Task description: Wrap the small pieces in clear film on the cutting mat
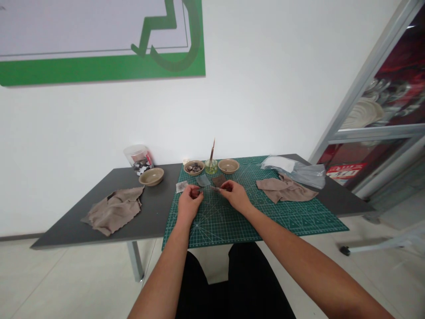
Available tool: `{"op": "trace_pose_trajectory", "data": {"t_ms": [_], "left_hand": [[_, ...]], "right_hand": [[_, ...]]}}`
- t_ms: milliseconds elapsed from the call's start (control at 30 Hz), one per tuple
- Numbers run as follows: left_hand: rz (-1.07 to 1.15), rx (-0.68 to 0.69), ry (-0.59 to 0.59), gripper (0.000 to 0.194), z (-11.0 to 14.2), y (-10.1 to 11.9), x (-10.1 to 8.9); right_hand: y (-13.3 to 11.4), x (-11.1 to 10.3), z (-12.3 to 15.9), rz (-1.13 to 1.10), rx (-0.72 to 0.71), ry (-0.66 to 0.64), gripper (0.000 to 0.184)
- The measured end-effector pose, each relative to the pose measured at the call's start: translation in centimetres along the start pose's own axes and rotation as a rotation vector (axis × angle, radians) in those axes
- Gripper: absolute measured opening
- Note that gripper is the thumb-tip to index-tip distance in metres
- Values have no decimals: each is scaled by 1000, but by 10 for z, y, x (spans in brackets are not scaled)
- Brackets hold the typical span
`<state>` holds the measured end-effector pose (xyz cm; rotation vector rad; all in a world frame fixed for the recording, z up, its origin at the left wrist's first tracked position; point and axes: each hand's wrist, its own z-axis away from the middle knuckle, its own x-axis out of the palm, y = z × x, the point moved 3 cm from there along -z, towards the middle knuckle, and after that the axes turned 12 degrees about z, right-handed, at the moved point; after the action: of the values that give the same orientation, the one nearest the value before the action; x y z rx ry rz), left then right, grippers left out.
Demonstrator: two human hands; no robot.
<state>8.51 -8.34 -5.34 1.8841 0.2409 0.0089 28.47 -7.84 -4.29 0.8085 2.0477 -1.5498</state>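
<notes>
Small dark piece — in the head view, at the fingers of the right hand, between the two hands and over the green mat on the table. Right fingers bent in and together, seemingly clamped on its right edge. Left hand just beside, thumb and index finger curled near each other with a thin grey sliver at the tips; too small to tell whether clamped, or whether part of the same piece.

Judging by the thinness, very light and with little stiffness, likely to crease under a hard pinch. Best taken by the outer edges — one side per hand, lightly, with the middle left untouched. Cannot tell how slippery or fragile.

Just to the far side of the hands, flat on the mat: pale grey square, blue-grey square and brown square, apparently just as thin, so better lifted by a corner. Farther off, in a row: bowl of dark bits, clear jar with a thin stick, second bowl.
</notes>
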Motion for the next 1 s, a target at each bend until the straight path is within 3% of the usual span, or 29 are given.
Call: {"op": "trace_pose_trajectory", "data": {"t_ms": [100,167,367,567,667,833,1000], "left_hand": [[-47,0,-11,18,1,0,1],[-65,-4,-29,18,2,2,3],[-75,-34,-215,13,6,8,9],[-116,-1,-293,13,8,10,12],[-114,24,-301,13,9,12,12],[-86,2,-274,12,8,10,10],[-79,-17,-265,10,7,8,9]], "right_hand": [[-1,-20,-12,158,-30,200,14],[-2,-26,-21,320,-104,245,12],[8,-3,-30,743,-155,-2,13],[-8,3,-28,757,-269,73,20],[-25,17,-31,703,-360,-24,22],[-30,43,-33,744,-209,-27,33],[-13,45,-35,721,-156,-4,31]]}}
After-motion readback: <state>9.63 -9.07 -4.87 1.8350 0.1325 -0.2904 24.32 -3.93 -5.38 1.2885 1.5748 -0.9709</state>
